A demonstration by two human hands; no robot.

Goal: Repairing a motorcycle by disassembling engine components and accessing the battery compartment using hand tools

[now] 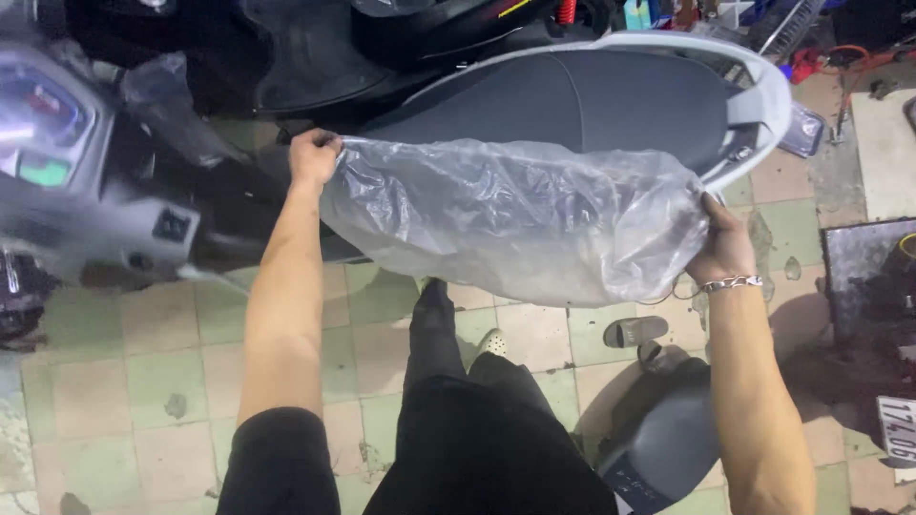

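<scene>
Hands grip both ends of the crumpled clear plastic cover (515, 224): left hand (313, 157) closed at the dark scooter seat (582, 100) front, right hand (722, 250) closed at the rear, seat top not yet covered.

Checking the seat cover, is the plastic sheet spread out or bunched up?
Spread out: the plastic sheet is stretched between the left hand and right hand beside the seat.
</scene>
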